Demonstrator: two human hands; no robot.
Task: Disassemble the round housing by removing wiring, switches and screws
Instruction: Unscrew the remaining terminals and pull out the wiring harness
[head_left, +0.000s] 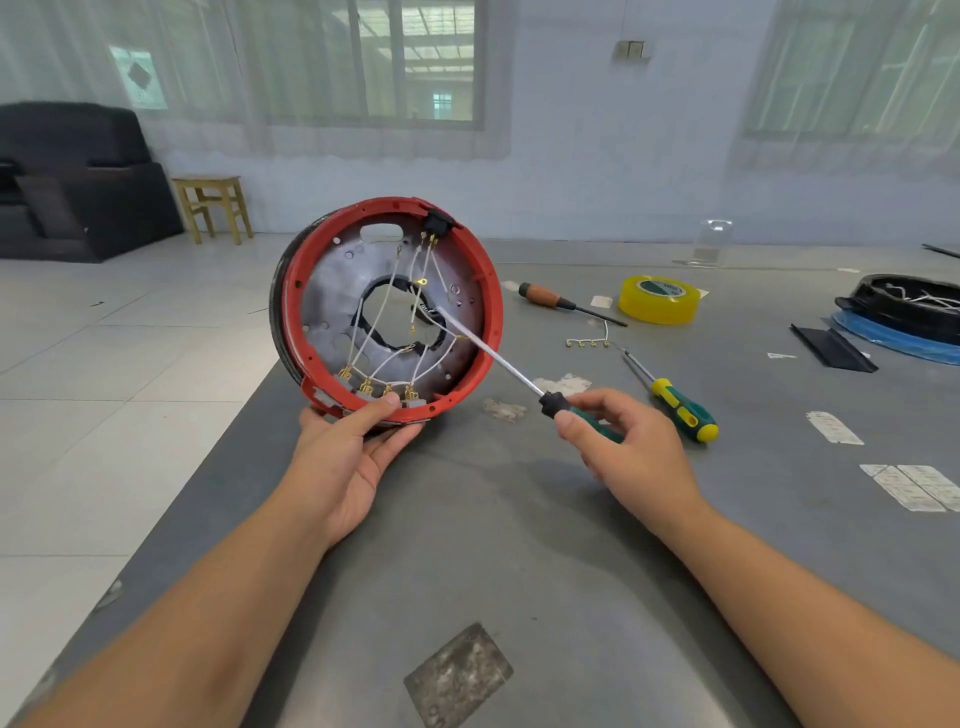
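A grey table (519, 519) fills the head view, with pale floor tiles to its left, a dark sofa (78, 182) and a wooden stool (213, 208) at about ten o'clock, and curtained windows behind. The round housing (387, 312) is held on edge above the table's near-left part, its open red-rimmed side facing the camera. The left hand (353, 452) grips its rim at six o'clock, thumb pressed over the rim beside a row of small grey switches (384, 397), the other fingers wrapped behind. White wires (384, 317) run from those switches across the central hole to a black switch (434, 223) at one o'clock on the rim. The right hand (623, 441) has its fingers clamped on a green-handled screwdriver (498, 358), whose shaft reaches in towards the wires near the hole's right edge; exactly what the tip touches is too small to tell. Lying on the table at three o'clock are a second green-and-yellow screwdriver (680, 410), a wooden-handled one (550, 299), yellow tape (660, 300) and a removed wire strip (589, 340). The risk, as I judge it: the tip could slip off and snag or tear a wire, or the housing could twist out of its one-handed hold under a push.
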